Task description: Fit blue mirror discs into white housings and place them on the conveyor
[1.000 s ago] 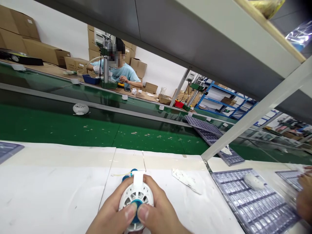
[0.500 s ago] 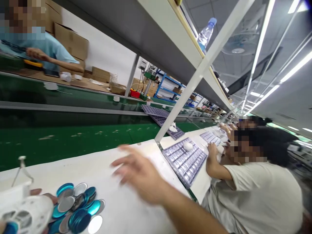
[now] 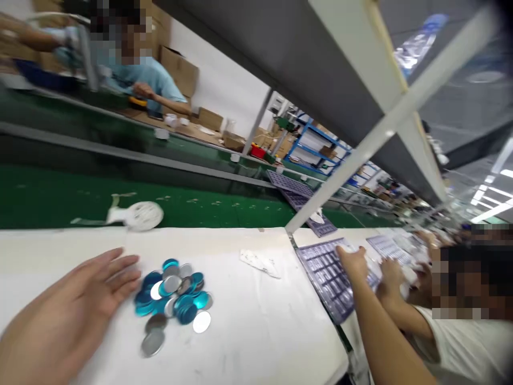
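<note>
My left hand lies open on the white bench top, fingers stretched toward a pile of several blue and silver round discs, just short of touching it. A white round fan part lies on the green conveyor belt beyond the bench edge. My right arm reaches from the lower right, and my right hand rests on a purple compartment tray. Its fingers are blurred and turned away.
A co-worker in a white shirt sits close on the right with a hand at the same tray. More purple trays lie further along. A slanted shelf post crosses overhead. Another person works beyond the belt.
The white fan part has left my hands and now lies on the belt. My left hand has opened beside the discs. My right hand has swung right onto the purple tray.
</note>
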### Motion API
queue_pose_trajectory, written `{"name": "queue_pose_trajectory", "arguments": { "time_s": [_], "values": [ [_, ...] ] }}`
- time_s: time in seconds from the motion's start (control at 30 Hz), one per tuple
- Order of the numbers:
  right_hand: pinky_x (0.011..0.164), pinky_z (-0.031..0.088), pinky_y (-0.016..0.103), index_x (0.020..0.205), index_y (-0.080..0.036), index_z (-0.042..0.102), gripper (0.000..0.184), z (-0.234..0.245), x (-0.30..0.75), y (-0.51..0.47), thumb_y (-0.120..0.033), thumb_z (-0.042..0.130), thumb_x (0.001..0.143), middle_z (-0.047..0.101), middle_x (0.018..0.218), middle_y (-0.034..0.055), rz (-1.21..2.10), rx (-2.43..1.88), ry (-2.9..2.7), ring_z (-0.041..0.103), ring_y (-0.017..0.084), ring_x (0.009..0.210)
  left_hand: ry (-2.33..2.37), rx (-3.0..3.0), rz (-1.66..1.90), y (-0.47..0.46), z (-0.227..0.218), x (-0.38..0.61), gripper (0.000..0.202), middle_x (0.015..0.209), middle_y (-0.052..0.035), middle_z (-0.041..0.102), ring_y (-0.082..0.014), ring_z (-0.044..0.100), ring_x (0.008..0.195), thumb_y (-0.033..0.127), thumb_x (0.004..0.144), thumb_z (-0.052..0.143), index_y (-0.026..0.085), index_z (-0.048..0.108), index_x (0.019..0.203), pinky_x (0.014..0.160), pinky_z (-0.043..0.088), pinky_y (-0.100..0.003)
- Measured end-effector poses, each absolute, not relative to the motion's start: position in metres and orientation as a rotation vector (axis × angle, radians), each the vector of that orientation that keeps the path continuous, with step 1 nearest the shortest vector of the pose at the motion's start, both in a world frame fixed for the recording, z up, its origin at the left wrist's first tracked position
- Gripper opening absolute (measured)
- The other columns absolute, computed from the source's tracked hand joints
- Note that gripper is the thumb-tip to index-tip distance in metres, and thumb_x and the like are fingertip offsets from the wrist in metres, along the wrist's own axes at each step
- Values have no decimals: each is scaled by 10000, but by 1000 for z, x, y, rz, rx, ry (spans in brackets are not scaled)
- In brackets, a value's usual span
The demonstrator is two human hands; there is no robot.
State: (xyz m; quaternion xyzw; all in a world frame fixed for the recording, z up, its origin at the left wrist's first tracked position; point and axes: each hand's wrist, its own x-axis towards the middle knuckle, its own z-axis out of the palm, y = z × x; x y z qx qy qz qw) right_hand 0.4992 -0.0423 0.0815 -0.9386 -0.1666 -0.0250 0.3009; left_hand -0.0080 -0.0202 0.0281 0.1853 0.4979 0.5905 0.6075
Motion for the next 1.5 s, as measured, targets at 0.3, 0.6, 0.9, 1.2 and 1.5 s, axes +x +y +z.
{"name": "queue_pose_trajectory", "arguments": {
  "time_s": [0.3, 0.6, 0.9, 1.2, 1.5],
  "values": [
    [963, 503, 442, 1517, -264, 268, 862, 57, 299, -71, -413, 695, 784, 672, 1147, 84, 521, -1628, -1421, 672, 298, 1047, 978, 774, 1014, -58, 49, 11, 399, 698, -25, 625, -185, 566, 690, 583, 880, 602, 203, 693, 801, 638, 498, -260],
    [877, 500, 359, 1270, -219, 563, 332, 55, 183, -10, -315, 487, 961, 619, 1150, 86, 857, -1344, -1964, 597, 221, 1008, 853, 470, 1154, -51, 57, 4, 340, 742, -62, 671, -193, 568, 632, 505, 929, 558, 197, 686, 992, 522, 512, -274],
    [637, 350, 279, 744, -207, 539, 145, 38, 194, 3, -120, 647, 787, 579, 751, -12, 898, -1524, -2140, 521, 170, 716, 932, 405, 1130, -50, 55, 6, 367, 748, -42, 659, -175, 553, 577, 530, 877, 629, 171, 677, 933, 457, 471, -269],
    [519, 401, 241, 1015, -223, 634, 147, 54, 207, 2, -309, 559, 924, 565, 563, -61, 1138, -1361, -1968, 498, 123, 488, 932, 529, 1087, -52, 53, 6, 434, 666, -24, 654, -149, 501, 525, 587, 897, 580, 172, 651, 999, 510, 468, -265],
    [404, 406, 189, 793, -168, 631, 351, 80, 206, -31, -497, 656, 912, 617, 566, -16, 1485, -1061, -1658, 520, 86, 410, 886, 727, 1099, -54, 49, 9, 366, 764, 3, 590, -166, 493, 646, 576, 950, 489, 229, 603, 964, 535, 434, -269]
  ]
}}
